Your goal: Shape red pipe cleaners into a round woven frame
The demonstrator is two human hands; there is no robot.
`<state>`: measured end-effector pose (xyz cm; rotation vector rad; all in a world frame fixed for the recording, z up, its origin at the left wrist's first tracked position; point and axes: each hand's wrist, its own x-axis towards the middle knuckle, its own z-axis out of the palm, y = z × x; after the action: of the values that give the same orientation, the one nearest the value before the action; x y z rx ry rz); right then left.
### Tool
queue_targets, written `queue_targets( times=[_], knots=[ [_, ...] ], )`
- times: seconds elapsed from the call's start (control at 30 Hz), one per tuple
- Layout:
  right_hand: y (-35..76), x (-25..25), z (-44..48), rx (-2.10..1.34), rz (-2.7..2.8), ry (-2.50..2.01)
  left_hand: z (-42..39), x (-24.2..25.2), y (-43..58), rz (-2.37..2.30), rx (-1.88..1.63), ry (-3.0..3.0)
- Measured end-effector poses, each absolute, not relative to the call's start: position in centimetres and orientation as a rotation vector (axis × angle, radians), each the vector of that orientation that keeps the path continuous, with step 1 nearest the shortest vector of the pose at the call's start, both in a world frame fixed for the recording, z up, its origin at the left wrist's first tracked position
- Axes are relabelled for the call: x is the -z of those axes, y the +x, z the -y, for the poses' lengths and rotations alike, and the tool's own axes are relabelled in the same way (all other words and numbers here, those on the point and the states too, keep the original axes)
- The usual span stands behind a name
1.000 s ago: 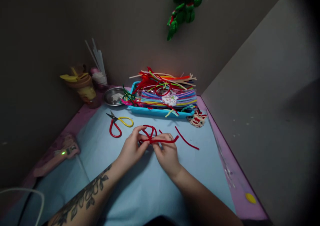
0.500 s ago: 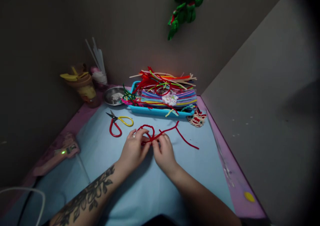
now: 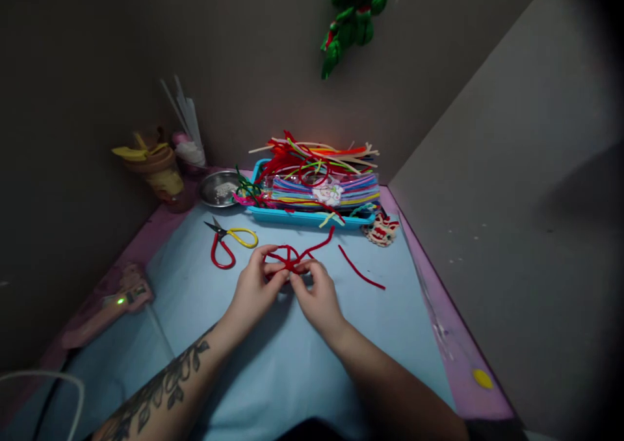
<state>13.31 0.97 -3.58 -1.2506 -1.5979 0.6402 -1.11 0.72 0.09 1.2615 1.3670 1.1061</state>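
Between my two hands is a piece of bent red pipe cleaner (image 3: 288,265), its strands meeting at a hub with loops around it. My left hand (image 3: 258,282) pinches it from the left, thumb near the hub. On the other side my right hand (image 3: 314,291) grips it with thumb and fingers. A free end of the piece sticks up to the right. Apart from it, a loose red pipe cleaner length (image 3: 361,271) lies on the blue sheet (image 3: 292,376). Fingers hide part of the piece.
Scissors (image 3: 223,236) lie open to the left, near a metal bowl (image 3: 219,189). Behind stands a blue tray (image 3: 312,217) of pipe cleaners, with a lion-face ornament (image 3: 383,230) at its corner. A pink glue gun (image 3: 114,304) rests at left. Walls rise behind and right.
The red piece has turned in my hands, and its free end now points more upward. Its loops show as a spoked shape. The loose length now lies clearly apart from it.
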Motion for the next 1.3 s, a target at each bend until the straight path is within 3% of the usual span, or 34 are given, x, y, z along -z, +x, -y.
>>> queue_targets(
  times=[0.8, 1.07, 1.17, 1.3],
  knots=[
    [13.3, 2.9, -0.5, -0.296, 1.841, -1.164, -1.1, 0.5, -1.1, -1.336, -1.182, 1.169],
    [14.1, 2.9, -1.3, -0.838, 1.519, -1.062, -1.1, 0.5, -1.5, -1.367, -1.216, 1.3],
    [14.3, 2.7, -1.7, -1.123, 1.277, -1.06, -0.8, 0.6, -1.5, -1.354, -1.123, 1.466],
    [14.5, 2.6, -2.1, -1.241, 1.207, -1.019, -0.7, 0.6, -1.4, -1.308, -0.98, 1.581]
  ],
)
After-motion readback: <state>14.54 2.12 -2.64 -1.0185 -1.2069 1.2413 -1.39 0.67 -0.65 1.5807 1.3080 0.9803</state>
